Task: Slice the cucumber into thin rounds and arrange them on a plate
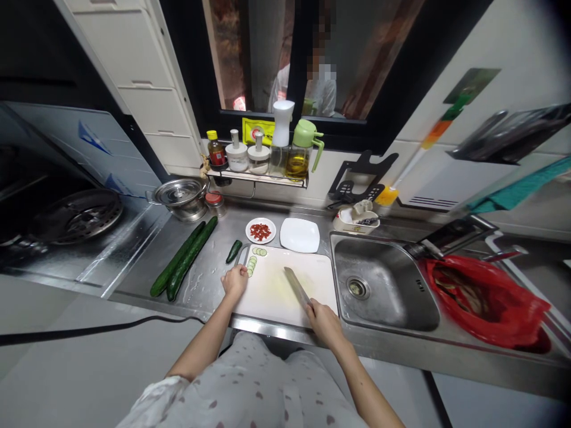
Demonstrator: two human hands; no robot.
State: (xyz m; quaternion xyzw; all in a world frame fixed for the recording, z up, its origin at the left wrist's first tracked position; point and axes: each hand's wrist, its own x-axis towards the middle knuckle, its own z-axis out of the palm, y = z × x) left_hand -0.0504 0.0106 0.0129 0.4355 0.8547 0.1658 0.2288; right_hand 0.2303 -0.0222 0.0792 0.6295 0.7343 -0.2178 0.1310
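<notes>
Left hand rests curled, grip pinching nothing visible, beside pale green cucumber slices on the white plastic cutting board. Right hand grip clasps the steel-bladed knife. Advisable: keep fingertips tucked clear of the blade.

Middle of the cutting board lies open between the left hand and the knife. Cucumber slices crowd its upper-left corner; two plates block behind, the sink drops right, perhaps empty.
</notes>
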